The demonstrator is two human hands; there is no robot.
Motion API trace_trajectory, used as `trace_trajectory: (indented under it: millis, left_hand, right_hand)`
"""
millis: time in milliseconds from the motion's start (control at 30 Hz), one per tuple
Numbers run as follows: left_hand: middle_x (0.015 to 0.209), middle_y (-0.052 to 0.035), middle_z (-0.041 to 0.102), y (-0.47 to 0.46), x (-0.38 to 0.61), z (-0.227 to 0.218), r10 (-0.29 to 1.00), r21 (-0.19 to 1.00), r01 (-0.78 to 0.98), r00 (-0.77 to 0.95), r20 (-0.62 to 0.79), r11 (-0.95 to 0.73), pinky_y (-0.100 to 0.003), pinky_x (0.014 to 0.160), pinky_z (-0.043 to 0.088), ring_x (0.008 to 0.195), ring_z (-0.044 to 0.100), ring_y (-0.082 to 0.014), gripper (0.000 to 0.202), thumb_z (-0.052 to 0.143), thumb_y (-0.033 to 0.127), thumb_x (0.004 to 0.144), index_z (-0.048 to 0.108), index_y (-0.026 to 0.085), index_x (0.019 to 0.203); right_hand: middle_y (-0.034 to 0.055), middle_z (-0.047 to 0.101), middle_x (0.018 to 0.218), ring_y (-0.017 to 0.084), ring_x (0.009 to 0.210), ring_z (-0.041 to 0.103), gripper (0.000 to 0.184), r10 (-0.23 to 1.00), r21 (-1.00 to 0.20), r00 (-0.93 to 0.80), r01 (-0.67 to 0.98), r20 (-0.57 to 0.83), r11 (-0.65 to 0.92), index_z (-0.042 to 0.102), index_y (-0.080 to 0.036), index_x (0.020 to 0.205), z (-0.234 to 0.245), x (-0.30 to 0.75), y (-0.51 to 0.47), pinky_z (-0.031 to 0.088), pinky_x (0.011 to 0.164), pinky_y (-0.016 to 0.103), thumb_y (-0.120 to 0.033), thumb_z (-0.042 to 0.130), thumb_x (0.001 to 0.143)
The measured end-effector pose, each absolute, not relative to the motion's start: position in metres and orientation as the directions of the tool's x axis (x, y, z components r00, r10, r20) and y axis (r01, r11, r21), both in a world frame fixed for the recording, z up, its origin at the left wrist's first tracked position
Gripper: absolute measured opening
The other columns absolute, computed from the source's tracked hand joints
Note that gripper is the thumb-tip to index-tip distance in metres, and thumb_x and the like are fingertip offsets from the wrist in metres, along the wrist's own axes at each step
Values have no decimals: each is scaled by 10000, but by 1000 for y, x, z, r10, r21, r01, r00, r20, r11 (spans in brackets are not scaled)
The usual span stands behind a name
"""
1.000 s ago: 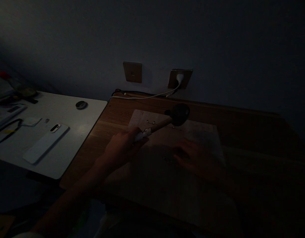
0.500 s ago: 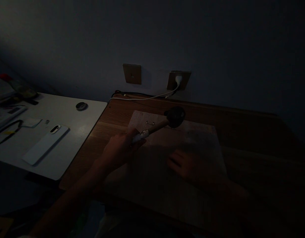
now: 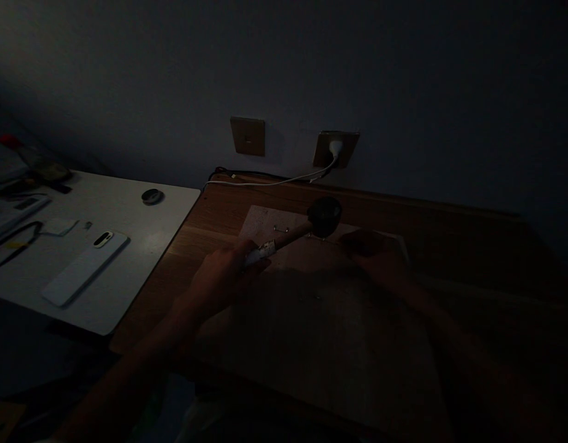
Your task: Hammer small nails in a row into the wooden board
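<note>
The scene is very dark. My left hand (image 3: 221, 280) is closed round the wooden handle of a mallet (image 3: 306, 226), whose dark round head hangs just over the far part of a pale flat board (image 3: 320, 332) lying on the wooden table (image 3: 205, 215). My right hand (image 3: 376, 257) rests on the far right part of the board, close to the mallet head; its fingers are lost in shadow. A small metal staple-like piece (image 3: 280, 229) lies on the board near its far left corner.
A white table (image 3: 140, 246) stands to the left with a white phone (image 3: 85, 266), a small round dark object (image 3: 152, 196), a strap and clutter at its far left. On the wall are a switch plate (image 3: 247, 136) and a socket (image 3: 335, 149) with a white plug and cable.
My right hand has moved from the middle of the board to its far right part, near the mallet head. The mallet head has dropped and shifted slightly left.
</note>
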State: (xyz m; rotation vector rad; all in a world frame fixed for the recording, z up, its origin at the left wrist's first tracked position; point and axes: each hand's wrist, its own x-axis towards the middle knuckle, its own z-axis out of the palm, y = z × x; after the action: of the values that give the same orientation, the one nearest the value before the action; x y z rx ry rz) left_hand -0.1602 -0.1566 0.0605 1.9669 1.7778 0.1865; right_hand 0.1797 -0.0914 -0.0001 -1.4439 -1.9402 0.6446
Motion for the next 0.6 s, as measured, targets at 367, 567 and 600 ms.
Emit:
trace_trajectory:
  millis: [367, 567, 600]
  left_hand:
    - [904, -58, 760, -156, -159, 62, 966, 427, 902, 156, -208, -54, -281, 622, 380, 784, 726, -234, 330, 556, 505, 1007, 659, 235, 1166]
    - [905, -57, 763, -155, -156, 62, 963, 427, 903, 158, -218, -52, -278, 609, 370, 787, 726, -233, 318, 557, 506, 1010, 659, 240, 1152]
    - [899, -54, 763, -155, -155, 62, 964, 422, 905, 157, -217, -53, -279, 614, 376, 791, 729, -235, 317, 558, 506, 1009, 659, 245, 1159]
  right_hand:
    - [57, 795, 1078, 316, 1014, 753, 105, 974, -720, -137, 657, 180, 225, 762, -312, 945, -9, 173, -91, 598, 952, 556, -300, 698, 863]
    - [85, 785, 989, 305, 906, 750, 198, 988, -675, -82, 723, 130, 148, 731, -278, 1058, 3, 165, -93, 602, 830, 486, -325, 704, 867]
    - [84, 779, 947, 301, 870, 749, 203, 991, -674, -69, 727, 117, 130, 721, -274, 1059, 5, 163, -93, 601, 789, 462, -337, 714, 866]
